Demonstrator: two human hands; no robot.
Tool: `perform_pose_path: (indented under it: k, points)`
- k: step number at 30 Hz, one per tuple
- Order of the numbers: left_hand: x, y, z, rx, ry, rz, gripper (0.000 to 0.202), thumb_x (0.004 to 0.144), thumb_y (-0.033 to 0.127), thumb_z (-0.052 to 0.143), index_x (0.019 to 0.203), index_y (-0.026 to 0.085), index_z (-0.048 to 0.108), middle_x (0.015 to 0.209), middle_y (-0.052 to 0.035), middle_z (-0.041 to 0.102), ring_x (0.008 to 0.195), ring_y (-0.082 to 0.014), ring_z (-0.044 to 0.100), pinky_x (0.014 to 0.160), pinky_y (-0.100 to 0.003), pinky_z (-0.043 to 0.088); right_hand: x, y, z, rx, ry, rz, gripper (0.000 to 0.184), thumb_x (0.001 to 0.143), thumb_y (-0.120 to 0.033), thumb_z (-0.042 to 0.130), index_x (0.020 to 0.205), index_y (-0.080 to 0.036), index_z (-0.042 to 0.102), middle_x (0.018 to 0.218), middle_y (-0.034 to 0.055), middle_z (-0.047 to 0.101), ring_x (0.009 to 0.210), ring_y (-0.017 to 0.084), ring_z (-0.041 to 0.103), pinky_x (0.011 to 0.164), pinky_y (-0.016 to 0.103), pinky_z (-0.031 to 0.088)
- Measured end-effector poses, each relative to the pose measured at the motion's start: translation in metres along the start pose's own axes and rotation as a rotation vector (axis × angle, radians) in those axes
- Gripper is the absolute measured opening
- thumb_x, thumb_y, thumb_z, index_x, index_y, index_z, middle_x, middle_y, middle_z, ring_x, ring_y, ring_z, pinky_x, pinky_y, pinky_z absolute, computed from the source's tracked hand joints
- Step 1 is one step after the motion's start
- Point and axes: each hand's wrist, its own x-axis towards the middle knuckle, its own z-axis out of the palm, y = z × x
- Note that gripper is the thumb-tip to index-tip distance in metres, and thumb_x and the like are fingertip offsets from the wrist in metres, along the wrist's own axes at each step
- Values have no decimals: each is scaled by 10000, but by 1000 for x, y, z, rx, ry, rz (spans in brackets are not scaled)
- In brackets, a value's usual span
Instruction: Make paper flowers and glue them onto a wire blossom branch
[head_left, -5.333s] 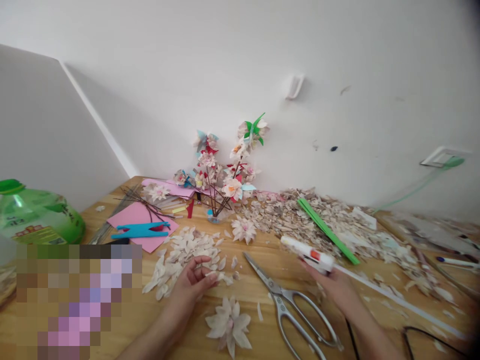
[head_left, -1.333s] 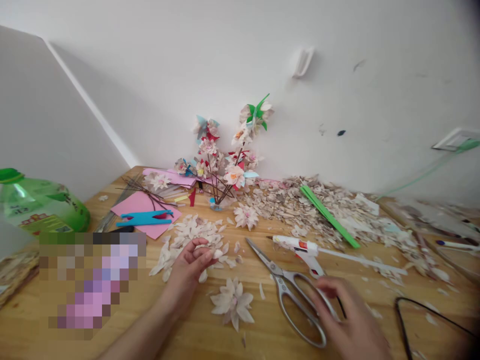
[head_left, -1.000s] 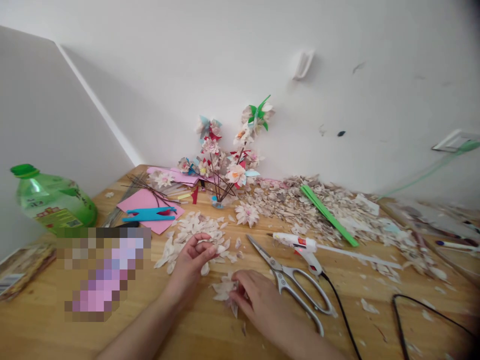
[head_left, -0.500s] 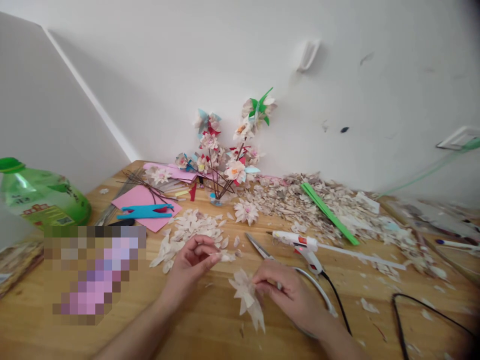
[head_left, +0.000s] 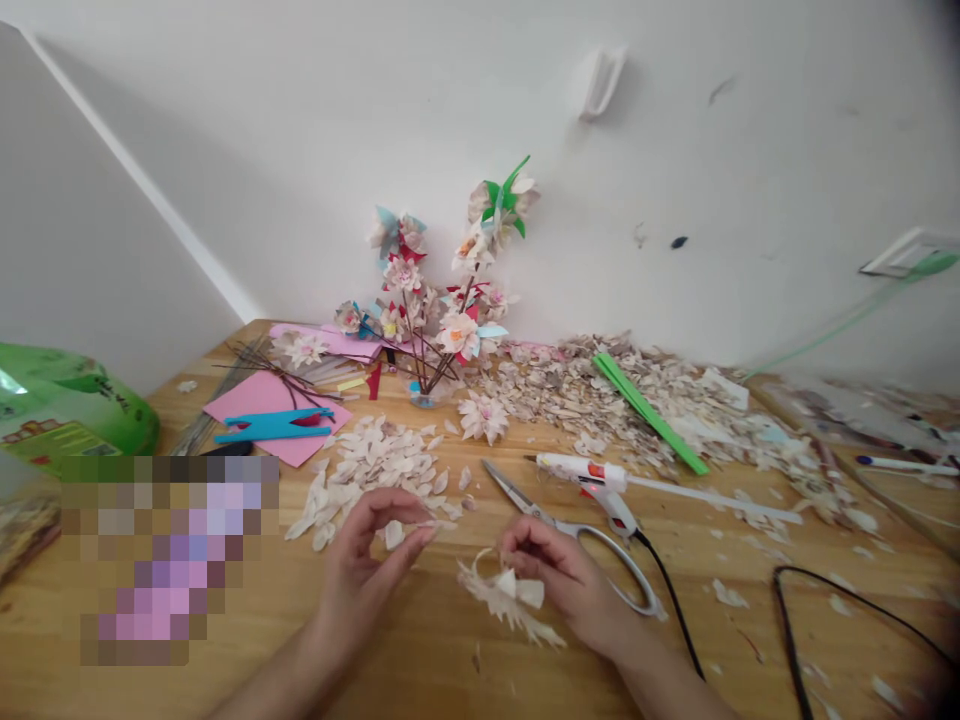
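Note:
My left hand pinches a small pale petal between thumb and forefinger. Beyond it, whitish loose petals are heaped on the wooden table. My right hand is closed on a pale petal flower, tilted so its petals point down and toward me. A thin pale loop shows at the flower's upper side. The two hands are apart, with the petal just above and left of the flower. Scissors lie behind my right hand, and a white glue gun rests beyond them.
A vase of handmade flowers stands at the back, with a single flower before it. Petal scraps and a green strip cover the back right. Pink paper, a green bottle and a black cord lie around.
My right hand has turned the flower over, so its petals now point downward and a thin loop shows. My left hand still pinches the petal. The view has shifted slightly right.

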Motion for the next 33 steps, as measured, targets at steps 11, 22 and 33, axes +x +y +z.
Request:
perform_pose_path:
  k: [11,22,33]
  points:
    - [21,-16,-6,-432,153,-460,331,589,280,726,831,199,513,604,64,611,610,-71,562,685,-211,477,16,7,15,632,18,245,272,602,-436,628,718,-199,563,707,32,625,722,207,591,674,354,436]
    - [20,-17,-4,-459,139,-500,321,573,273,733,810,186,535,621,64,584,589,-73,565,650,-215,491,17,13,16,674,20,236,269,567,-330,698,768,-179,602,724,33,644,723,197,603,673,332,453]
    - [19,-19,-4,-457,159,-495,313,566,267,736,804,186,549,625,62,584,599,-78,572,650,-216,497,19,22,12,747,87,247,231,616,-248,674,826,-179,607,730,18,657,715,170,614,684,304,456]
